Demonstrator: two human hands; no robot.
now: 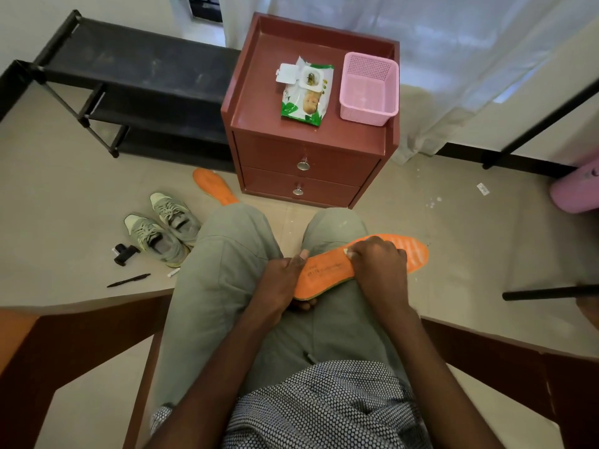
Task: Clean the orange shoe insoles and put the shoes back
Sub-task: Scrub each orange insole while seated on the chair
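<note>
Left hand (285,280) grips the insole's (327,273) heel steady across the lap; right hand (377,264) pinches a wipe (347,252) (barely visible) to scrub it.

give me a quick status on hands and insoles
Left hand grips insole heel; right hand rubs wipe on it. Second insole on floor by shoes. Nothing blocking.

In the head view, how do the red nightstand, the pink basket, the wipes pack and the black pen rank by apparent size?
Largest to smallest, as they look:
1. red nightstand
2. pink basket and wipes pack: these look nearly alike, so I do not rank them.
3. black pen, though it lies nearer the camera.
</note>
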